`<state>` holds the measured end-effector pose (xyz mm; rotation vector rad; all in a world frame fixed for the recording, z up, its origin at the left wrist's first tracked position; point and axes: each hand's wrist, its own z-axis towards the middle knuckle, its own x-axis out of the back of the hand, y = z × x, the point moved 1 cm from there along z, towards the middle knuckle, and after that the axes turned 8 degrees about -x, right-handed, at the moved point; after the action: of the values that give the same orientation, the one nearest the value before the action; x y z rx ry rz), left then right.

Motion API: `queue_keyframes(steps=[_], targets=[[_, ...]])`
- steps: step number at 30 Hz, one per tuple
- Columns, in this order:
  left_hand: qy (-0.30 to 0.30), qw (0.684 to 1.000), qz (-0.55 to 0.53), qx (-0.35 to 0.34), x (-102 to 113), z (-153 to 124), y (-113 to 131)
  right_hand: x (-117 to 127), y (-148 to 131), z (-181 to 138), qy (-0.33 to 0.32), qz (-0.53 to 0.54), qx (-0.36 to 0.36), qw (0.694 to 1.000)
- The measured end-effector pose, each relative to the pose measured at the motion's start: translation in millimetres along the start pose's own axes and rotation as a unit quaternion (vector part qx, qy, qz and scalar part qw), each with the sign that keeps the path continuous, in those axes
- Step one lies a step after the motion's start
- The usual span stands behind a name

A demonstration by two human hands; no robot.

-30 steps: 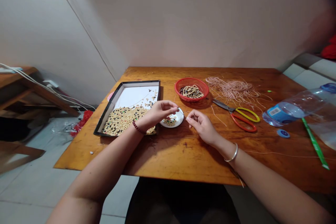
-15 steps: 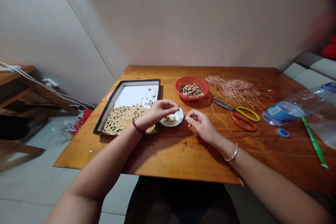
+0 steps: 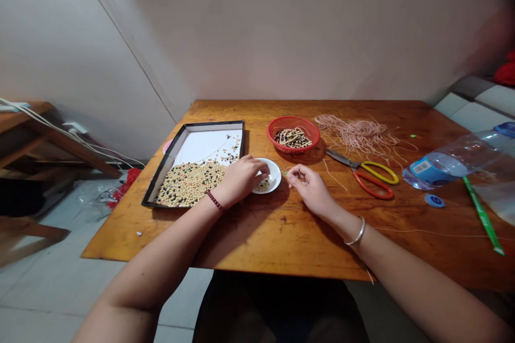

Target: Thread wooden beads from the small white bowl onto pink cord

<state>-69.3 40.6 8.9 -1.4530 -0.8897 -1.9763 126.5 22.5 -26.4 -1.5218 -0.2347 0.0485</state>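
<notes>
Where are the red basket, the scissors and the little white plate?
Red basket (image 3: 293, 118), head view, on its far rim.
Scissors (image 3: 340, 158), head view, on the metal blades.
White plate (image 3: 277, 172), head view, on its right rim.

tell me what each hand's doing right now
Left hand: curled at the rim of the white plate, cannot tell if holding anything.
Right hand: closed, pinching a thin cord.

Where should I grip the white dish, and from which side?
Pinch the bare rim of the white dish on its right, coming in with the right hand. The left hand covers its left edge. The dish is round and shallow with beads inside, so keep it level.
</notes>
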Motion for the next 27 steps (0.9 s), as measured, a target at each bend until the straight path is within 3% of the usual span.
queue_keyframes(steps=[3, 10, 27], targets=[[-0.036, 0.998, 0.058, -0.019, 3.2, -2.2, 3.4, 0.5, 1.4, 1.4, 0.004, -0.006, -0.001, 1.000], [-0.062, 0.995, 0.082, -0.020, 4.1, -5.2, 3.5, -1.0, 6.1, 2.2, -0.003, -0.033, -0.013, 0.999], [-0.057, 0.996, 0.035, -0.054, -1.2, -3.6, -1.2, -2.8, 6.1, 2.0, -0.007, -0.031, -0.010, 0.999]])
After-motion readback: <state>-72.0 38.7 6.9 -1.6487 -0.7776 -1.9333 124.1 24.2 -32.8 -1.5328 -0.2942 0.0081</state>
